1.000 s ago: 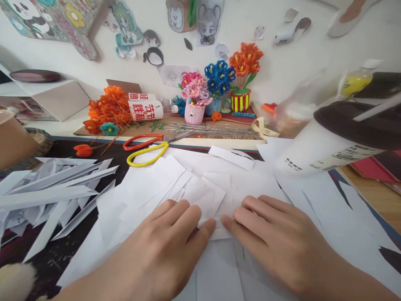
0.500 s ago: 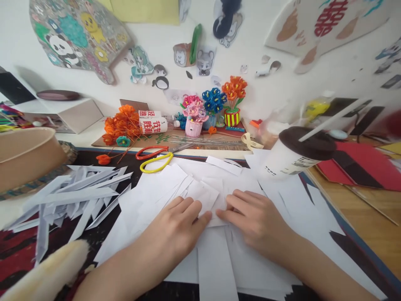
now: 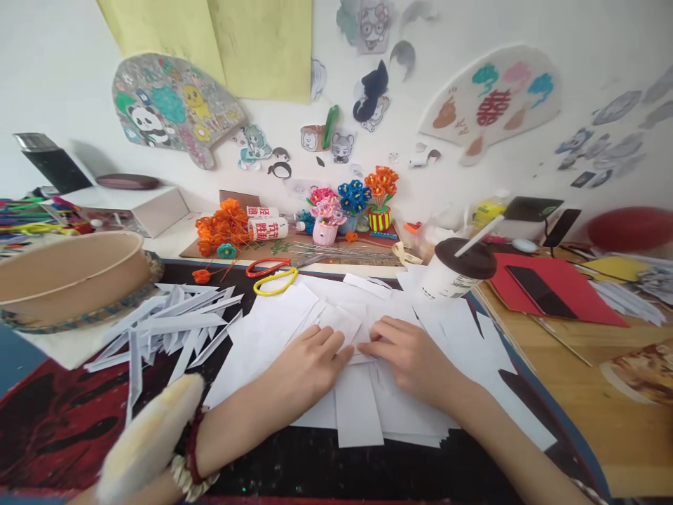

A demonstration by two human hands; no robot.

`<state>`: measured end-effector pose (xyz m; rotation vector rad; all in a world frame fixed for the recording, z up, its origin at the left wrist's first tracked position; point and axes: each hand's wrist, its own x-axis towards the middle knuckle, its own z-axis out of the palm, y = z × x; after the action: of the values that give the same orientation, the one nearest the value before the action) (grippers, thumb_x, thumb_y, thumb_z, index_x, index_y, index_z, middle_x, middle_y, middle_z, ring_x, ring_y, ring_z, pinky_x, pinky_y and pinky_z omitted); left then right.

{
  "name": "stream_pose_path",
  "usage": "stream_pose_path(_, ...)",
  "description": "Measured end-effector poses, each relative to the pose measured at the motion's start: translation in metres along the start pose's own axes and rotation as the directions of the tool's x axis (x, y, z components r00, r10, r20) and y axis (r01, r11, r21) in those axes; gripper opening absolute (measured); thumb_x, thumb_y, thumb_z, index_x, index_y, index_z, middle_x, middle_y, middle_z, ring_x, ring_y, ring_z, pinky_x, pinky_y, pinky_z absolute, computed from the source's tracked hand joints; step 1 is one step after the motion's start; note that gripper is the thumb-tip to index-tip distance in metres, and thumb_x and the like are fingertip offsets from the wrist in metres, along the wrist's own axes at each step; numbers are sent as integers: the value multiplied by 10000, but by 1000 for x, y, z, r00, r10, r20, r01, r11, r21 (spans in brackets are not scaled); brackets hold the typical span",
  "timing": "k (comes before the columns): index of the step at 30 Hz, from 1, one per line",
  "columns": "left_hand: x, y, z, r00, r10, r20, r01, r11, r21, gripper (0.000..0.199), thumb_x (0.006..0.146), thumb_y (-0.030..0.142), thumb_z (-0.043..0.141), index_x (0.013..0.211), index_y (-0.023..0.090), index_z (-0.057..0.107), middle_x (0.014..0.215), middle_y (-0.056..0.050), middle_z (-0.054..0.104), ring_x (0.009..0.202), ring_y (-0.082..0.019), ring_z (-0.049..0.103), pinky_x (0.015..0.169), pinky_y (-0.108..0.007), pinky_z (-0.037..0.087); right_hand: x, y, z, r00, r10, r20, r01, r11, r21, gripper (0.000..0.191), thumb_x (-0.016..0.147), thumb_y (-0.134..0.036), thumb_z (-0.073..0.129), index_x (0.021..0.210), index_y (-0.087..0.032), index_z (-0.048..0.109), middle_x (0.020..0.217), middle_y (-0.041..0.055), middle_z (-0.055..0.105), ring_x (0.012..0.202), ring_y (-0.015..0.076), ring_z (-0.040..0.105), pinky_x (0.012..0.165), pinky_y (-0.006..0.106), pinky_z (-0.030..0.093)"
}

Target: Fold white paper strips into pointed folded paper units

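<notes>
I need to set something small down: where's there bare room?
Black mat shows bare between the forearms, nearer than the white papers; wood shows bare at right, between the mat's edge, thin stick and patterned item. Crowded: around left hand and right hand, the folded strips, the flower pots.

- Your left arm point(image 3: 247, 419) wears a dark red gathered band point(image 3: 194, 447).
- Beside it sits a ruffled cream scrunchie point(image 3: 184, 480).
- A fluffy, oblong, cream-and-yellow piece point(image 3: 150, 436) shows beside your bands.

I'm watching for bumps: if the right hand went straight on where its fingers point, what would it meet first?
Most likely the left hand, close ahead of the right hand, though depth is hard to judge.
</notes>
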<state>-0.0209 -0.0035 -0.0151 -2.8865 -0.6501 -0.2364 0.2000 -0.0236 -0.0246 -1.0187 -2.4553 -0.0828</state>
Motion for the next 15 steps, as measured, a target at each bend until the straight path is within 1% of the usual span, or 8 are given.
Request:
stream_pose_path(1, 0, 0, 0, 1000, 2, -8, -2, 1000, 6, 191, 927, 98, 502, 1097, 107, 588, 857, -65, 569, 779, -217, 542, 680, -343, 443, -3, -6, 0, 999, 44, 6, -44, 999, -11, 443, 782, 68, 370, 967, -136, 717, 819, 81, 642, 764, 196, 558, 627, 317, 485)
stream_pose_path(2, 0, 0, 1, 1000, 4, -13, -4, 1000, 7, 191, 929, 98, 499, 1099, 106, 585, 856, -64, 570, 782, -218, 545, 679, -342, 441, -7, -14, 0, 996, 90, -17, -90, 995, -45, 475, 769, 81, 353, 1025, -111, 704, 899, 110, 665, 837, 216, 580, 686, 356, 519)
stream_pose_path(3, 0, 0, 1, 1000, 3, -15, -2, 1000, 5, 187, 932, 100, 496, 1096, 106, 584, 855, -62, 570, 784, -218, 547, 677, -342, 439, -11, -23, 3, 991, 109, -81, -116, 989, -87, 499, 762, 94, 327, 1061, -74, 690, 958, 143, 679, 914, 240, 594, 745, 397, 539)
stream_pose_path(5, 0, 0, 0, 1000, -5, -15, 4, 1000, -1, 170, 932, 96, 491, 1071, 111, 589, 856, -60, 569, 784, -218, 550, 676, -343, 437, -19, -42, 10, 982, 92, -166, -116, 983, -145, 504, 788, 88, 312, 1136, -22, 660, 1086, 187, 682, 1070, 287, 584, 861, 467, 536)
stream_pose_path(6, 0, 0, 0, 1000, -8, -9, 8, 1000, -4, 164, 932, 94, 489, 1057, 115, 592, 857, -59, 569, 783, -219, 550, 677, -345, 437, -23, -51, 15, 980, 108, -169, -133, 980, -145, 517, 791, 87, 311, 1176, -15, 641, 1147, 190, 671, 1124, 292, 573, 897, 470, 534)
stream_pose_path(9, 1, 1, -3, 1000, -8, 2, 8, 1000, -15, 163, 929, 88, 487, 1051, 114, 593, 869, -65, 576, 788, -217, 555, 688, -347, 441, -32, -66, 25, 964, 215, -157, -232, 967, -101, 610, 769, 92, 282, 1270, -62, 595, 1235, 152, 652, 1203, 270, 557, 946, 461, 539)
stream_pose_path(12, 0, 0, -4, 1000, -15, 2, 15, 999, -37, 174, 918, 85, 509, 1070, 110, 591, 884, -73, 585, 800, -216, 559, 713, -349, 449, -35, -67, 28, 941, 305, -149, -313, 949, -33, 623, 772, 85, 291, 1286, -99, 592, 1257, 123, 649, 1205, 249, 572, 976, 462, 539)
stream_pose_path(15, 0, -1, -2, 1000, -24, -18, 23, 999, -48, 178, 902, 72, 525, 1058, 110, 601, 866, -70, 583, 797, -219, 558, 723, -355, 454, -35, -65, 27, 919, 355, -168, -361, 933, -2, 616, 776, 78, 309, 1276, -124, 607, 1252, 99, 657, 1224, 256, 561, 986, 475, 534)
